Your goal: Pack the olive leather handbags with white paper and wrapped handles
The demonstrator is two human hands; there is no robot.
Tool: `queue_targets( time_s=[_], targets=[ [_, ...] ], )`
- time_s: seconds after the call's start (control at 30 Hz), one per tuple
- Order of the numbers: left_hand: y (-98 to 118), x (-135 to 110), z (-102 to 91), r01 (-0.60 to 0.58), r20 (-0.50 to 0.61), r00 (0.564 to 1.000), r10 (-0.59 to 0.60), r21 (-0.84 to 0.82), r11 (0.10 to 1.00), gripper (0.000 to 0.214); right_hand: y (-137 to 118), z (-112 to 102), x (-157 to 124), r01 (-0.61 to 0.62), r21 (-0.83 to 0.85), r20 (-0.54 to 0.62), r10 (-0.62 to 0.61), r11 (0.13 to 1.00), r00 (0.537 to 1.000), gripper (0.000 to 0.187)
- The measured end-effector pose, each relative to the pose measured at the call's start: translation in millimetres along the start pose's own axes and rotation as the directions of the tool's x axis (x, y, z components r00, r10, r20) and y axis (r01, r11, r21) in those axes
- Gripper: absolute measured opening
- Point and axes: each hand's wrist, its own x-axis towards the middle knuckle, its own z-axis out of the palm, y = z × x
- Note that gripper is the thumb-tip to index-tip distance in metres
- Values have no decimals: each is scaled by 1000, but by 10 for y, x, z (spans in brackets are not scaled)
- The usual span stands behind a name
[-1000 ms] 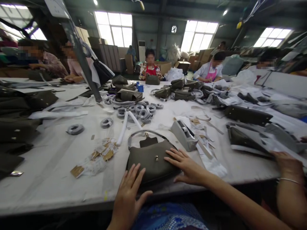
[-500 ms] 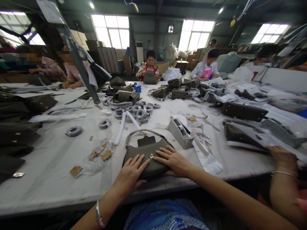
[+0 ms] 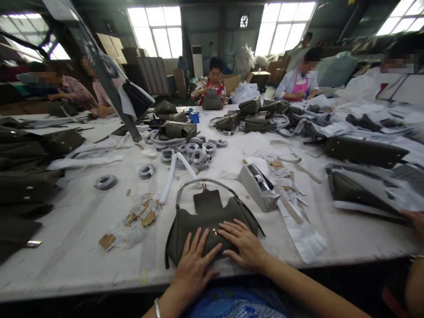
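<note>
A dark olive handbag (image 3: 207, 216) with a wrapped curved handle and a small gold clasp lies flat near the front edge of the white table (image 3: 66, 229). My left hand (image 3: 195, 265) rests flat on its lower left part, fingers spread. My right hand (image 3: 243, 245) lies flat on its lower right part, fingers stretched toward the clasp. Neither hand grips anything.
A grey tape dispenser (image 3: 258, 185) stands right of the bag, with paper strips beside it. Packets of tags (image 3: 135, 221) lie to the left. Rolls of wrapped strap (image 3: 195, 152), more olive bags (image 3: 361, 150) and several seated workers fill the far side. Another person's hand (image 3: 414, 221) is at the right edge.
My left hand slid up onto the bag beside the right one. The bag now lies closer to me, with its side straps spread out. The camera tilted slightly.
</note>
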Motion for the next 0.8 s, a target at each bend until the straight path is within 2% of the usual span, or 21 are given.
queue_targets(
  time_s=[0.1, 0.2, 0.27, 0.37, 0.43, 0.57, 0.63, 0.7, 0.77, 0.8],
  targets=[
    [28, 43, 142, 22, -87, 996, -16, 73, 997, 91, -82, -76, 261, -84, -6, -26, 84, 996, 996, 38],
    [-8, 60, 210, 15, -162, 987, 8, 142, 990, 89, -109, -110, 561, -12, -139, 65, 21, 990, 998, 20],
    [-33, 62, 209, 10, -203, 979, 25, 170, 985, 88, -94, -132, 721, 88, -230, 144, -55, 969, 988, 21],
    [-53, 64, 192, 5, -240, 970, 40, 182, 983, 86, -83, -163, 859, 175, -260, 233, -114, 950, 966, 30],
    [-57, 68, 190, 0, -250, 967, 45, 178, 984, 84, -121, -162, 895, 119, -241, 277, -49, 963, 960, 32],
    [-84, 72, 236, -7, -287, 956, 53, 160, 987, 75, -282, -106, 910, -156, -256, 288, 230, 954, 930, 36],
    [-109, 66, 291, -26, -305, 949, 81, 179, 983, 73, -314, -114, 931, -228, -263, 282, 301, 938, 911, 40],
    [-129, 56, 369, -46, -310, 944, 113, 217, 975, 74, -249, -201, 990, -231, -217, 353, 297, 948, 887, 42],
    [-127, 46, 461, -39, -313, 943, 115, 239, 970, 76, -76, -376, 1106, -190, -75, 504, 201, 979, 840, 43],
    [-116, 43, 510, -20, -320, 942, 98, 238, 971, 76, 46, -487, 1187, -188, -13, 542, 165, 982, 824, 42]
  ],
)
